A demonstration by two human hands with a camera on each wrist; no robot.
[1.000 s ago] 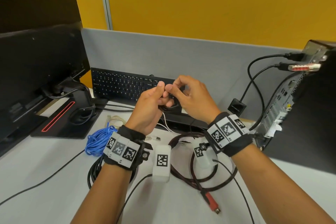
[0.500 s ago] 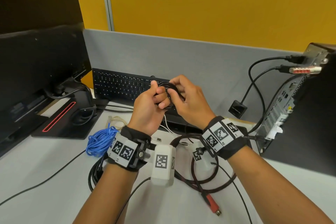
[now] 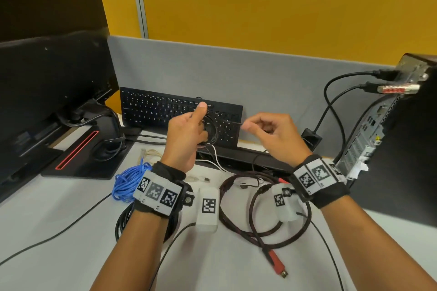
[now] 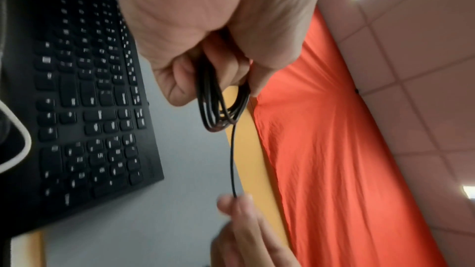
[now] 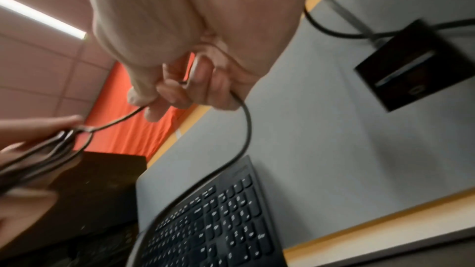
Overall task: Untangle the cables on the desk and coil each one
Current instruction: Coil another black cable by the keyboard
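Note:
My left hand (image 3: 189, 130) grips a small coil of thin black cable (image 3: 211, 133) in front of the keyboard, thumb raised. In the left wrist view the coil (image 4: 218, 107) hangs from the curled fingers (image 4: 177, 82). A taut strand (image 3: 230, 122) runs right to my right hand (image 3: 262, 129), which pinches it between thumb and forefinger; in the right wrist view the cable (image 5: 246, 129) then loops down past the palm. On the desk lie a blue cable bundle (image 3: 127, 179), a black coiled cable (image 3: 123, 222), a thin white cable (image 3: 217, 163) and a dark red braided cable (image 3: 255, 227) with a red plug (image 3: 276, 264).
A black keyboard (image 3: 153, 111) leans against the grey partition (image 3: 260, 78). A monitor (image 3: 47, 82) on its stand (image 3: 82, 156) fills the left. A computer case (image 3: 402, 137) with plugged cables stands right. A thin black wire (image 3: 47, 238) crosses the front left desk.
The hands were together at the coil; now the right hand has pulled away to the right, drawing a strand taut. The left hand keeps the coil, thumb lifted.

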